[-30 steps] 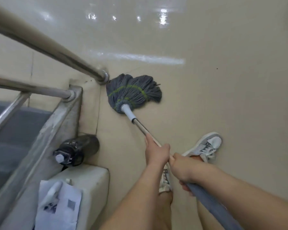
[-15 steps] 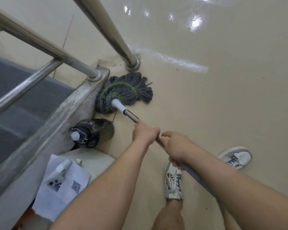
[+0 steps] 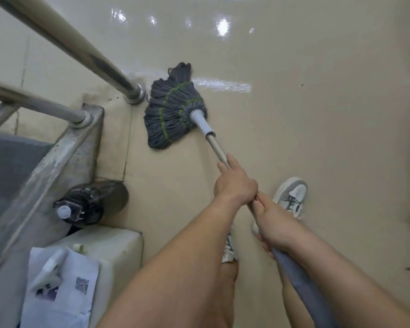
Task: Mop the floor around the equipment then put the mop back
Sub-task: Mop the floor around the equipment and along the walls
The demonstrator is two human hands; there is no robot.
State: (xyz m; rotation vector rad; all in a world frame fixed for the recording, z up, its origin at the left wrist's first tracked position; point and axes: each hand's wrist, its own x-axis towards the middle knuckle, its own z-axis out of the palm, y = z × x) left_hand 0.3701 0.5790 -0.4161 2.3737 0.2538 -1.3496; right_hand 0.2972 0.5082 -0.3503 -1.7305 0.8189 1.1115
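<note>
A grey string mop head (image 3: 173, 107) with green stitching lies flat on the beige floor (image 3: 317, 114), just right of a metal rail's foot (image 3: 135, 93). Its white collar joins a metal handle (image 3: 217, 147) that runs down toward me. My left hand (image 3: 234, 183) grips the metal part of the handle. Right behind it, my right hand (image 3: 273, 223) grips the handle where its grey sleeve (image 3: 301, 280) begins. A wet streak shines on the floor right of the mop head.
Steel rails and a metal frame (image 3: 57, 157) of the equipment fill the left side. A dark bottle (image 3: 90, 202) lies beside the frame, above a white container (image 3: 109, 252) with a paper label (image 3: 59, 292). My shoes (image 3: 291, 197) stand on open floor at the right.
The mop head has swung away from the frame's corner to the right of the rail foot, its strands now fanned leftward. Both hands keep their grip on the handle.
</note>
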